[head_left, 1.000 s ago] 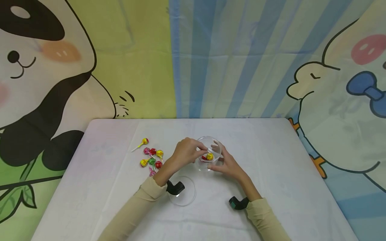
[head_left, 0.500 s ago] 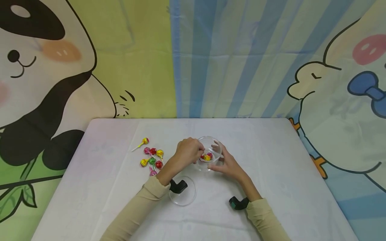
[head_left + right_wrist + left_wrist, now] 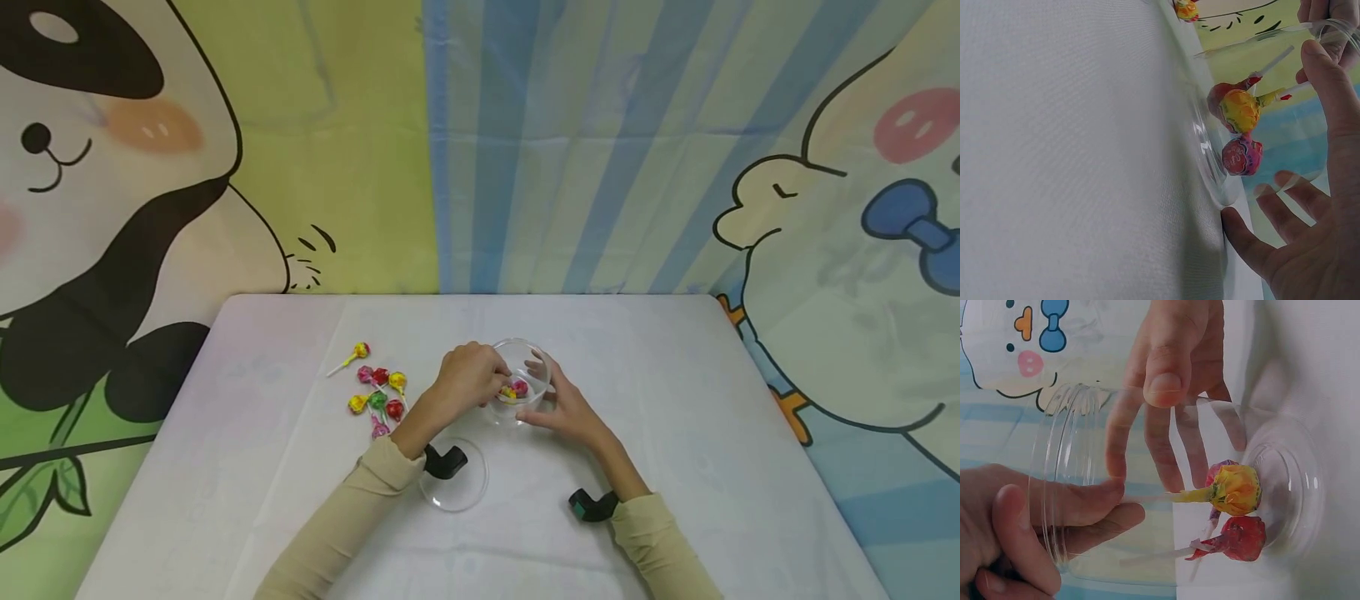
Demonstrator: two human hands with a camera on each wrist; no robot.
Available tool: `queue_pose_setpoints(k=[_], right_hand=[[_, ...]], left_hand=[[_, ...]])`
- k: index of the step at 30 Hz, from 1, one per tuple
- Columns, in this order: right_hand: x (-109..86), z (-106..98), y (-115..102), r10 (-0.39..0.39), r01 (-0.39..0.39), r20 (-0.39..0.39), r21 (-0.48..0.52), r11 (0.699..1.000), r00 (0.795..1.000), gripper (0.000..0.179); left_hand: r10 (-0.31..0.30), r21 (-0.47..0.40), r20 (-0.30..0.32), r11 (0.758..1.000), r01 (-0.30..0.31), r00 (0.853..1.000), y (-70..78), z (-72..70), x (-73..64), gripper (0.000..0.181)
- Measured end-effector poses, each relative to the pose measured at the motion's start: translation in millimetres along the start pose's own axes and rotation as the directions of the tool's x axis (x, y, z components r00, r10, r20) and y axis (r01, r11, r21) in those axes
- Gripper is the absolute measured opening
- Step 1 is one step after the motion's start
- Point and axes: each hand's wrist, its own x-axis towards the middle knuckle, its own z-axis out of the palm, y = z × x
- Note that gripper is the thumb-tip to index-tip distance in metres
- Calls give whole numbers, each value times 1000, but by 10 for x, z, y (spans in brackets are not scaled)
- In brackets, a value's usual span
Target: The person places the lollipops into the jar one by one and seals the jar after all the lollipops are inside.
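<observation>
A clear jar (image 3: 1307, 487) stands upright on the table in front of the person. The right hand (image 3: 566, 408) holds it from the right, with its thumb on the near side and its fingers spread round the wall. Through the mouth reaches the left hand (image 3: 472, 375), pinching the white stick of a yellow lollipop (image 3: 1236, 490) between thumb and forefinger. This lollipop hangs head down near the jar's bottom. A red lollipop (image 3: 1244, 538) and a pink lollipop (image 3: 1242, 155) are beside it inside the jar.
Left of the jar, several wrapped lollipops lie in a loose group, among them a green lollipop (image 3: 378, 402). One yellow lollipop (image 3: 361, 351) lies apart behind them. A clear round lid (image 3: 468, 492) rests nearer the person, partly under the left wrist. Behind the white table (image 3: 637, 358) hangs a cartoon-printed cloth (image 3: 570, 150).
The left hand has moved slightly right and deeper into the jar's mouth with the yellow lollipop. A pink lollipop now shows more among the heads inside. The right hand stays on the jar.
</observation>
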Motion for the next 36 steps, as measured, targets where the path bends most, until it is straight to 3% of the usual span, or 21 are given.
queue_pose_setpoints(k=[6,10,17,20,22,23,24,26,28,30,31,33,36], right_hand=[[17,-15,-13,-11,11,-5,10,1000,1000,100],[33,-13,-8,-8,8,1,18,1000,1000,100],[50,18,-72,7,-8,23,28,1000,1000,100],[35,-9,-216,-3,2,40,25,1000,999,98],[23,-36,-316,-11,11,42,13,1000,999,97],[18,-48,-359,-16,16,40,5,1000,999,97],[13,-58,-392,-17,17,36,-2,1000,999,96],[-1,-68,-421,-4,4,35,-8,1000,999,96],[-20,-71,-436,14,-13,34,-9,1000,999,96],[-40,-72,-444,33,-33,32,-9,999,999,97],[-46,-71,-449,39,-39,30,-11,999,999,97],[-52,-67,-440,42,-41,23,-18,999,999,97],[-49,-52,-407,32,-31,22,-22,999,999,97]], left_hand=[[0,46,5,999,-1,1000,36,-44,67,13],[-34,71,24,997,32,999,29,-54,96,12],[-50,60,72,997,45,996,-5,-72,72,15],[3,44,21,999,-4,1000,-36,-70,29,17],[95,42,-86,995,-92,992,-88,-47,-16,18],[150,53,-156,988,-143,976,-128,-28,-48,19],[202,63,-236,979,-193,951,-173,-9,-91,19],[285,92,-395,958,-271,873,-281,20,-198,20],[318,107,-521,945,-309,792,-408,22,-325,20],[298,95,-599,948,-304,743,-542,-28,-462,19],[284,94,-624,952,-291,728,-616,-63,-527,18],[251,93,-650,963,-253,718,-787,-132,-653,16],[191,100,-651,981,-166,734,-1078,-217,-860,17]])
